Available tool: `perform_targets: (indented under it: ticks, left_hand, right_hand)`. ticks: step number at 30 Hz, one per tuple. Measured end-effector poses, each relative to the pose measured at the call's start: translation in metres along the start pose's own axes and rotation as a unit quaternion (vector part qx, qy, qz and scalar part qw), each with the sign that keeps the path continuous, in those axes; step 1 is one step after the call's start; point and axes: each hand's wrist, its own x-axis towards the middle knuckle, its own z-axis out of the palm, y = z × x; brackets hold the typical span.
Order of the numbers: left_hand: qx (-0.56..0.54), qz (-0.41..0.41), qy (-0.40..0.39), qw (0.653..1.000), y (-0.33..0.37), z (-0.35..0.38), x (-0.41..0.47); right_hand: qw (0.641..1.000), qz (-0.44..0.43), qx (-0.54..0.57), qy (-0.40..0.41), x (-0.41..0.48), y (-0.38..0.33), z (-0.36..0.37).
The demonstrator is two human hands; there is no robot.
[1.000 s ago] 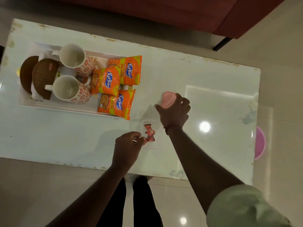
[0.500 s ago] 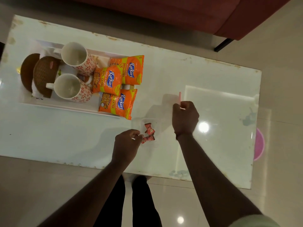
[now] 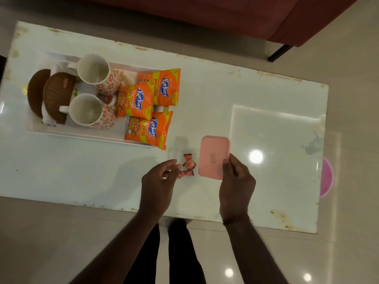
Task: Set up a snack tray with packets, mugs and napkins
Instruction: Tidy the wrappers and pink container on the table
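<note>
A white tray [image 3: 82, 136] at the table's left holds two patterned mugs [image 3: 93, 69] [image 3: 86, 110], three orange snack packets [image 3: 164, 87] [image 3: 135, 101] [image 3: 147, 130], brown woven coasters [image 3: 57, 95] and white napkins [image 3: 48, 119]. Nearer the front edge, red wrapped candies [image 3: 189, 163] lie in a small clear container. My left hand [image 3: 158, 185] pinches that container's left rim. My right hand [image 3: 235, 185] pinches the lower right corner of a pink lid [image 3: 213, 156], held flat just right of the candies.
The white table [image 3: 266, 99] is glossy with worn edges. A red sofa [image 3: 205, 13] stands behind it and a pink round object [image 3: 327, 177] lies on the floor past the right end. My legs are below the front edge.
My right hand picked the pink lid off the table, turned it edge-on, and now holds it flat closer to the candies. My left hand stayed at the container.
</note>
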Motion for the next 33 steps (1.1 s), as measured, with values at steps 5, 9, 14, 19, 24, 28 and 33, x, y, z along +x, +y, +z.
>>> perform_targets:
  ticks: [5,9,14,19,24,28,33]
  left_hand:
    - [0.022,-0.011,-0.023,0.999,-0.001,0.004,-0.003]
    - [0.057,-0.029,0.0,0.998,-0.005,0.007,0.0]
    - [0.082,-0.038,-0.01,0.996,-0.005,0.01,0.014]
    - [0.111,-0.022,-0.002,0.994,-0.006,0.014,0.023]
    - [0.107,-0.025,-0.002,0.994,-0.003,0.016,0.021]
    - [0.101,-0.044,-0.007,0.994,-0.005,0.014,0.018]
    - [0.104,-0.048,-0.036,0.993,-0.009,0.013,0.018]
  right_hand:
    - [0.993,0.096,0.061,-0.032,-0.021,0.02,0.02]
    - [0.983,0.149,0.089,-0.05,-0.028,0.027,0.032]
    - [0.982,0.157,0.094,-0.05,-0.024,0.03,0.046]
    - [0.994,0.085,-0.035,-0.054,-0.016,0.029,0.052]
    - [0.994,0.058,-0.092,-0.028,-0.016,0.03,0.05]
    - [0.991,0.082,-0.097,-0.039,-0.017,0.035,0.049]
    - [0.991,0.116,-0.049,-0.039,-0.014,0.038,0.046]
